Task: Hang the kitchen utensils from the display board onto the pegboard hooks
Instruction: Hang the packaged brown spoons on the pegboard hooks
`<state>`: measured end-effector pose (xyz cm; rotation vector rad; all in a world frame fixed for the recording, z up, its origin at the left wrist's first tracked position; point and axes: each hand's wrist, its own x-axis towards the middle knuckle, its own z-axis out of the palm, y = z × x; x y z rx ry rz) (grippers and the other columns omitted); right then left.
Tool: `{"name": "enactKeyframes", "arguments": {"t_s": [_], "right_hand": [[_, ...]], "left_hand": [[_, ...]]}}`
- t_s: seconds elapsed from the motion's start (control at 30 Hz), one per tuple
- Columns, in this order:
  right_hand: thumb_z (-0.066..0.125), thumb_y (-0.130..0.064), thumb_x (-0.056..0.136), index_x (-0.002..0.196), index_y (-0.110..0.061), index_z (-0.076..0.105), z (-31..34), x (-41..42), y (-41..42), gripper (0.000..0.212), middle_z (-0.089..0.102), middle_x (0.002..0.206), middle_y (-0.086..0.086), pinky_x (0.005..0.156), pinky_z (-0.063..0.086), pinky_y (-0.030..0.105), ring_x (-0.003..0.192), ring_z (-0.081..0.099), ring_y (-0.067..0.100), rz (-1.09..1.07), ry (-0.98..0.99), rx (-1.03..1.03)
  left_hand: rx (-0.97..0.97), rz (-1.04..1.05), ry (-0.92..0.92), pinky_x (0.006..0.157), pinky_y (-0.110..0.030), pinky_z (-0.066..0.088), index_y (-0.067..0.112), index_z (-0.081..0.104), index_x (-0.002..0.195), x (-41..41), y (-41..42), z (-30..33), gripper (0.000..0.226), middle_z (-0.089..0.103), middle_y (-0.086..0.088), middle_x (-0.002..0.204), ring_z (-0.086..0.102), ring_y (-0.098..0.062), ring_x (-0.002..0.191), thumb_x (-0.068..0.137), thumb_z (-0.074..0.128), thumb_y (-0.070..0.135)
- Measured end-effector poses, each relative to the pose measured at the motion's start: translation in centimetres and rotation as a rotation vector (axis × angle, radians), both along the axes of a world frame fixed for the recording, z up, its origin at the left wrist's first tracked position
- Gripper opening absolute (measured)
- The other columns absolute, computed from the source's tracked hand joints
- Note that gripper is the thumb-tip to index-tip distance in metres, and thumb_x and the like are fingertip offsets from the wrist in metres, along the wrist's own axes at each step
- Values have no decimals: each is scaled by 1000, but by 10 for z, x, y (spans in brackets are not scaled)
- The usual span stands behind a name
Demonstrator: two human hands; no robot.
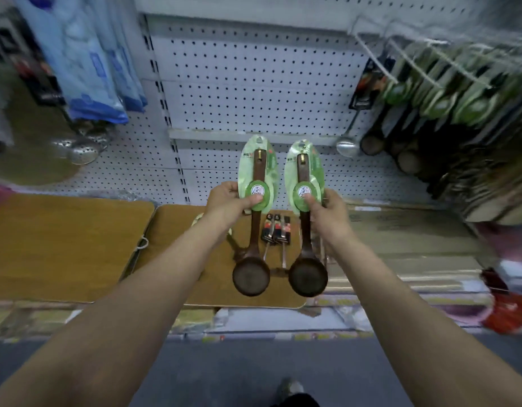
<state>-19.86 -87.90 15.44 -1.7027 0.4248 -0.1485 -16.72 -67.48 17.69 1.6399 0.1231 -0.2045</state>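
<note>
Ladles are in transit: we grip one wooden ladle (252, 230) in the left hand (227, 204) and another (306, 236) in the right hand (327, 218), neither hung yet, with pegboard (254, 77) beyond the fingertips and packaged utensils (276, 230) remaining below.

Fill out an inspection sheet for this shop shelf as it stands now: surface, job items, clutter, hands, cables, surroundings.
Surface: white pegboard, bare in the middle; brown display board lying below it.
Job's things: two dark wooden ladles with green card labels, left ladle and right ladle, both held up in front of the pegboard; similar ladles already hung at upper right.
Clutter: two small packaged utensils on the display board.
Grippers: left hand grips the left ladle's label; right hand grips the right ladle's.
Cables: nothing seen.
Surroundings: metal skimmers and blue cloth at left.
</note>
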Motion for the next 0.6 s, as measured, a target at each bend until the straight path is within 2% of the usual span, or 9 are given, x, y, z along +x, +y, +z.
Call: {"name": "enactKeyframes", "arguments": {"t_s": [0.13, 0.23, 0.37, 0.47, 0.53, 0.6], "right_hand": [[65, -33, 97, 109, -25, 63, 40, -30, -35, 15, 74, 104, 1, 89, 58, 50, 96, 71, 21, -72, -116, 15], [66, -26, 97, 95, -22, 64, 63, -44, -60, 5, 73, 98, 10, 78, 61, 48, 86, 71, 27, -145, -191, 41], [68, -26, 95, 94, -23, 65, 80, -56, -96, 5, 74, 95, 8, 87, 58, 55, 93, 72, 28, -195, -245, 69], [68, -27, 95, 96, -23, 64, 86, -64, -130, 6, 74, 97, 8, 87, 58, 56, 95, 72, 29, -199, -280, 72], [68, -28, 95, 97, -22, 63, 91, -69, -158, 8, 74, 97, 8, 84, 59, 51, 94, 71, 27, -196, -302, 43], [66, -28, 96, 100, -19, 63, 92, -72, -191, 11, 72, 98, 6, 78, 57, 37, 92, 69, 22, -197, -300, 7]], "left_hand": [[-9, -82, -62, 88, -41, 57, 7, 61, 108, -21, -36, 40, 39, 74, -9, 104, 72, -23, 94, 76, 82, 10], [-12, -116, -114, 86, -40, 58, 5, 60, 110, -30, -63, 66, 39, 74, -9, 103, 72, -25, 95, 77, 81, 9], [-28, -166, -164, 84, -37, 58, 11, 60, 101, -37, -105, 91, 33, 74, -8, 101, 72, -23, 93, 76, 82, 9], [-28, -182, -205, 81, -34, 58, 10, 61, 101, -39, -144, 102, 31, 74, -7, 100, 72, -23, 92, 78, 80, 9], [-47, -176, -228, 75, -30, 57, 7, 60, 106, -41, -174, 106, 31, 74, -7, 99, 71, -21, 90, 80, 78, 8], [-73, -157, -232, 75, -29, 57, 6, 59, 108, -43, -206, 107, 32, 73, -8, 99, 71, -20, 88, 81, 77, 7]]}}
